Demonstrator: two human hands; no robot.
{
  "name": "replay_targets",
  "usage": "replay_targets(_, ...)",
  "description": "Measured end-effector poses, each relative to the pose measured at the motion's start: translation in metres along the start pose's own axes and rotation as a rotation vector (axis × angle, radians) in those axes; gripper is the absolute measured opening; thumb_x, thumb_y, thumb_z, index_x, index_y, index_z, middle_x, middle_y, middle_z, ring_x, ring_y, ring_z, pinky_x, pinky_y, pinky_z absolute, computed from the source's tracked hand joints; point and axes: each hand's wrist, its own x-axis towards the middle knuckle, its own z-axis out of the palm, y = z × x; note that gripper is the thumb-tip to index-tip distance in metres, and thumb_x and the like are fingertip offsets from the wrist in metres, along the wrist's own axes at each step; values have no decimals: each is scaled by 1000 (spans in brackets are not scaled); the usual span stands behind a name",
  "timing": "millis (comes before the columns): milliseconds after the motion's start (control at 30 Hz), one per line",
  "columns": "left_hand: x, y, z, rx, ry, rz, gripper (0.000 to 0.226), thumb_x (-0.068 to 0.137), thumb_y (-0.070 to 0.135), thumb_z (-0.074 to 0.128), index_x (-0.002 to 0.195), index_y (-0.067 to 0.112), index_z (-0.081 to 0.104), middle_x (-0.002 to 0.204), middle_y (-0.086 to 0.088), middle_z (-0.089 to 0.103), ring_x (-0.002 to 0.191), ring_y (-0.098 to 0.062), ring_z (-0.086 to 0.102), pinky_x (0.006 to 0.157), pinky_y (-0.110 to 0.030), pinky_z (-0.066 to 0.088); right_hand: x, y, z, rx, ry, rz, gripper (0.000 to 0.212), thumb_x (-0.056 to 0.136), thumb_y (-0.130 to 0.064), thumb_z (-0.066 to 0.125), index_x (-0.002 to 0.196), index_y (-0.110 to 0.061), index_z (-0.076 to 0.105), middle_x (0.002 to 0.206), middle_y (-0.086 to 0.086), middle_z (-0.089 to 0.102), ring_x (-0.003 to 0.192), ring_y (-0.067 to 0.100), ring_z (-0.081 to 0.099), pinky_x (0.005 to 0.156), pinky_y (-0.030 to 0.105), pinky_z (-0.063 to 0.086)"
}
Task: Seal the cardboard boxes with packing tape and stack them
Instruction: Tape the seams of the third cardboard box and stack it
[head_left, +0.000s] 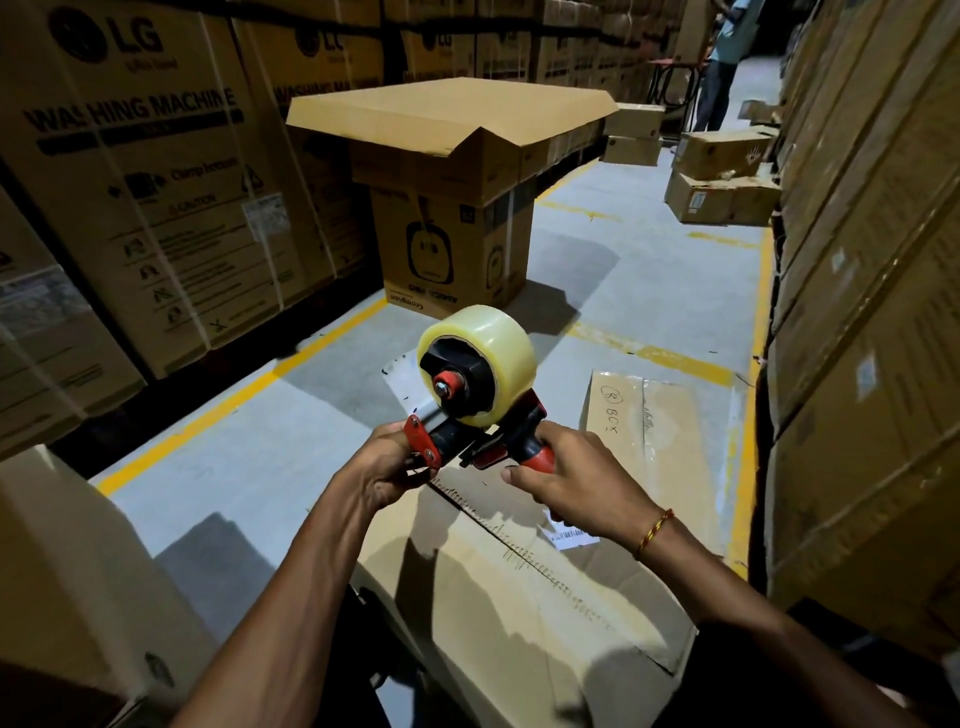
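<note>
Head view, warehouse aisle.

Item: tape dispenser (478, 410), red and black, carrying a clear tape roll (480, 358). Held just above the near cardboard box (519, 582). The right hand (566, 478) is curled round the red handle; the left hand (389, 470) pinches the front blade end, fingers curled on it. A red-and-yellow thread band (655, 531) sits on the right wrist.

Item: near cardboard box, directly below both hands, top flaps closed, centre seam running diagonally under the dispenser. A white label (574, 535) lies on it below the right hand.

Item: flattened cardboard sheet (654, 431) with handwriting, on the floor (291, 441) just right of the right hand.

Item: stacked cardboard boxes (447, 208), well ahead of the hands, the top one with its flaps spread wide.

Item: tall washing-machine cartons (145, 171) walling the aisle to the left of the hands; plain cartons (862, 312) walling it to the right.

Item: loose small boxes (722, 171) on the floor far ahead, right. A person (724, 62) stands beyond them.

Item: yellow floor lines (244, 384) left of and ahead of the hands.
</note>
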Motion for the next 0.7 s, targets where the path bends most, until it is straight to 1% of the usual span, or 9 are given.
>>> replay_targets(67,4,2,-4,34,46,25,24,95,0,52,78,15,59,72,-9,64,63,-21,60,69,-32,50,-2,-2,0,26,8,14,31,91,-38,74,97,-23,47,83,4,62,55,18,62,43,24,47)
replay_targets(100,7,4,-8,56,78,42,30,95,-4,50,71,13,55,64,-7,61,56,-19,58,68,-32,50,-4,-1,-1,45,10,15,34,90,-38,74,97,-26,43,82,3,63,54,16,61,44,26,48)
replay_targets(200,16,5,-28,164,165,81,35,91,-13,52,64,9,46,46,-2,50,49,-17,46,65,-32,48,-9,5,-2,34,13,-18,47,88,-37,77,98,-29,32,71,-4,59,51,16,53,55,41,54)
replay_targets(300,24,3,-42,300,186,130,19,85,-14,60,76,2,56,67,-12,54,58,-21,43,60,-32,45,-9,11,1,-10,-14,-116,54,88,-35,77,107,-34,27,60,-3,49,52,15,45,58,39,49)
replay_targets(400,39,0,-49,412,249,170,37,85,-14,57,61,11,46,50,-1,46,62,-20,37,55,-26,37,-1,14,6,-79,-21,-203,61,89,-35,75,127,-43,27,67,0,53,61,18,49,62,27,41)
replay_targets(467,47,-1,-52,465,276,194,34,85,-7,57,60,13,46,55,-4,49,63,-23,41,57,-28,37,6,16,12,-120,-31,-237,60,91,-34,73,132,-44,30,69,-7,49,68,21,49,67,30,42)
replay_targets(533,55,-3,-53,533,334,209,26,80,5,57,59,16,46,63,-7,50,63,-30,42,62,-34,36,14,20,20,-145,-52,-244,54,93,-35,71,132,-44,34,77,-12,52,74,21,50,74,34,45)
replay_targets(600,65,-9,-56,643,376,224,27,81,5,55,59,14,42,63,-5,50,70,-50,44,63,-35,34,22,27,28,-153,-79,-230,50,93,-36,70,129,-45,37,84,-13,57,77,20,53,75,36,46)
replay_targets(700,78,-18,-59,798,383,243,7,84,8,58,78,7,58,81,-14,66,84,-45,61,66,-41,47,33,38,40,-95,-116,-166,45,91,-36,72,120,-46,38,75,-13,53,65,11,53,62,30,46)
